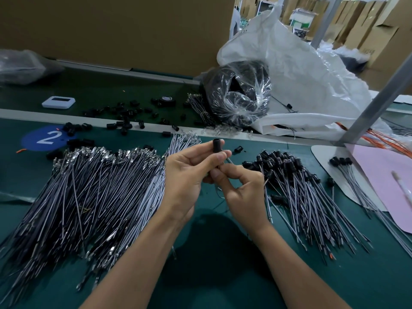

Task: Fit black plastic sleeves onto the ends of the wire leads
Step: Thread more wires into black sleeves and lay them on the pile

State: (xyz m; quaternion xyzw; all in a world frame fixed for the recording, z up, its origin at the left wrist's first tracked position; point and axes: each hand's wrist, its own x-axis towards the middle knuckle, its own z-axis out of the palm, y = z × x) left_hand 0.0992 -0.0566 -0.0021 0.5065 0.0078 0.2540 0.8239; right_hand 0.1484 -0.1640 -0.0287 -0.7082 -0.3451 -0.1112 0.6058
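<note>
Green bench (pixel 334 275); clear bag (pixel 245 103) full of black sleeves (pixel 225 73)

Green bench mat (pixel 334 286) under everything, and at the left of the frame there's the blue oval sticker (pixel 45 138) with a white 2. Above it, a small white device (pixel 58 102) lies flat, with a roll of black tape (pixel 166 99) off to its right. Brown cardboard wall (pixel 111 25) fills my upper left. A big white sack (pixel 301 70) slumps at upper right, a grey metal post (pixel 376 103) slanting across it. Orange wires (pixel 388 144) trail by the right edge, and below them a pink sheet (pixel 383 175) carries a white pen (pixel 401 184).
</note>
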